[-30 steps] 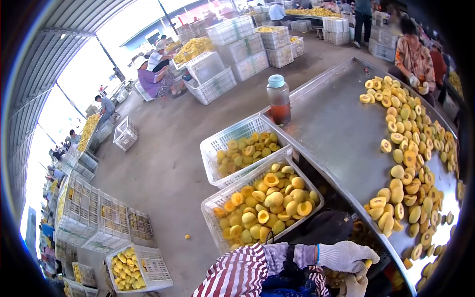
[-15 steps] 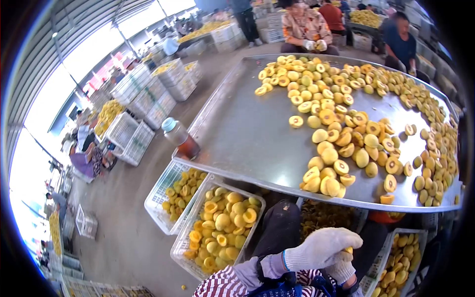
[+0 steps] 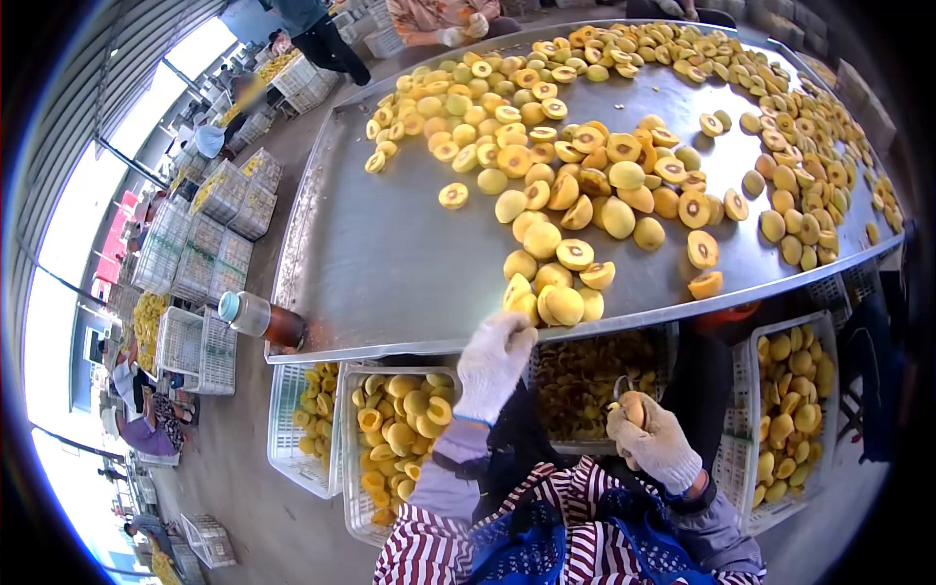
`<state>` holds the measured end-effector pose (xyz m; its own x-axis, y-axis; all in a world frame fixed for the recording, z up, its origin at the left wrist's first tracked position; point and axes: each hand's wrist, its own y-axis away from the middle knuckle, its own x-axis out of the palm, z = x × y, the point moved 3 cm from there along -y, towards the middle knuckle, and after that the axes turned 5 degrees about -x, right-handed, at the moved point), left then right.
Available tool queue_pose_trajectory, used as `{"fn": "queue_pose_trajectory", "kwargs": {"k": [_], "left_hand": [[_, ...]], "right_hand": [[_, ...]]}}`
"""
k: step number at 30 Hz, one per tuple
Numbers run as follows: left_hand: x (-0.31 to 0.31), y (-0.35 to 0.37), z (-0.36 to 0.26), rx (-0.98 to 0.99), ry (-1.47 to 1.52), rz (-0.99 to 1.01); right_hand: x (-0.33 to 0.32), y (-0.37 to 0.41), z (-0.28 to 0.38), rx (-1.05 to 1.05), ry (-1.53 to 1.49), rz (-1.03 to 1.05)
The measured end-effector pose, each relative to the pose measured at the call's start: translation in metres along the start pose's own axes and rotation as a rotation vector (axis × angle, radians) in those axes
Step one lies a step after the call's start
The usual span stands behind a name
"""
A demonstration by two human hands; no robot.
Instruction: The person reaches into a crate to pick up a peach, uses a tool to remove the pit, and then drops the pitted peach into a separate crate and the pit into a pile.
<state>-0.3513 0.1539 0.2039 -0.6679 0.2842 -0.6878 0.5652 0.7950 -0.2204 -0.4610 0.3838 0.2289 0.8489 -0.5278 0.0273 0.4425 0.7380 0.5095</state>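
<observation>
My left hand (image 3: 495, 359), in a white knit glove, is at the near edge of the metal table (image 3: 341, 263). Its fingers are curled beside a small pile of yellow peach halves (image 3: 564, 304); whatever they may hold is hidden. My right hand (image 3: 655, 441), also gloved, is closed around a pitting tool (image 3: 635, 409) with a brownish handle and a curved metal tip. Below it, between my legs, is a crate of dark pits and scraps (image 3: 585, 385). Many halves on the table lie cut side up, some with the brown pit in them.
Crates of peach halves stand at my left (image 3: 400, 429) and right (image 3: 795, 400). A bottle of reddish drink (image 3: 261, 320) is at the table's left corner. Across the table sits a co-worker with gloved hands (image 3: 463, 32). White crates (image 3: 185, 249) are stacked on the left.
My hands were together over my lap with a bit of yellow fruit showing. Now they are apart, the left at the table edge, the right showing the tool. The view has turned.
</observation>
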Motion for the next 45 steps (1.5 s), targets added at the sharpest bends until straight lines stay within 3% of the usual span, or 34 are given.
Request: {"fn": "queue_pose_trajectory", "kwargs": {"k": [1, 2, 3, 5, 8, 12, 15, 19, 21, 23, 26, 27, 31, 36, 38, 40, 43, 45], "left_hand": [[0.002, -0.015, 0.007, -0.088, -0.131, 0.031], [0.008, -0.029, 0.019, -0.109, -0.077, -0.012], [0.013, -0.044, 0.031, -0.075, -0.129, -0.075], [0.019, -0.072, 0.044, -0.233, -0.168, -0.017], [0.043, -0.096, 0.063, -0.415, -0.272, 0.286], [0.037, -0.121, 0.036, -0.502, -0.429, 0.427], [0.039, -0.137, 0.029, -0.424, -0.624, 0.478], [0.057, -0.154, 0.025, -0.079, -0.426, 0.219], [0.079, -0.159, 0.018, 0.175, -0.59, 0.343], [0.104, -0.161, 0.025, 0.529, -0.668, 0.234], [0.105, -0.167, 0.012, 0.329, -0.648, 0.367], [0.121, -0.172, 0.034, 0.415, -0.613, 0.189], [0.091, -0.155, 0.023, 0.282, -0.578, 0.095], [0.051, -0.136, 0.026, -0.184, 0.004, 0.253], [0.053, -0.122, 0.044, -0.274, 0.73, 0.386], [0.05, -0.1, 0.044, -0.325, 1.374, 0.446], [0.031, -0.071, 0.029, -0.456, 1.501, 0.375], [0.036, -0.062, 0.037, -0.455, 1.265, 0.211]], "right_hand": [[0.001, -0.002, -0.003, -0.011, 0.012, 0.025], [0.005, -0.006, -0.007, -0.109, 0.008, 0.049], [0.005, -0.006, -0.007, -0.085, 0.071, 0.054], [0.002, -0.008, -0.003, -0.048, 0.196, 0.066], [0.001, -0.015, -0.008, -0.042, 0.202, 0.065], [0.005, -0.019, -0.006, -0.039, 0.247, 0.092], [0.002, -0.022, -0.008, -0.029, 0.268, 0.106], [0.003, -0.03, -0.015, 0.017, 0.261, 0.109], [0.006, -0.033, -0.018, 0.004, 0.275, 0.12], [0.006, -0.038, -0.019, -0.078, 0.278, 0.128], [0.009, -0.034, -0.004, 0.051, -0.043, 0.105], [0.012, -0.043, -0.032, -0.181, -0.217, 0.116], [0.01, -0.046, -0.03, -0.195, -0.178, 0.148], [0.011, -0.042, -0.017, -0.247, -0.117, 0.146], [0.013, -0.044, -0.022, -0.334, -0.132, 0.144], [0.012, -0.045, -0.024, -0.25, -0.122, 0.188], [0.015, -0.039, -0.019, -0.202, -0.111, 0.201], [0.016, -0.035, -0.017, -0.191, -0.092, 0.19]]}}
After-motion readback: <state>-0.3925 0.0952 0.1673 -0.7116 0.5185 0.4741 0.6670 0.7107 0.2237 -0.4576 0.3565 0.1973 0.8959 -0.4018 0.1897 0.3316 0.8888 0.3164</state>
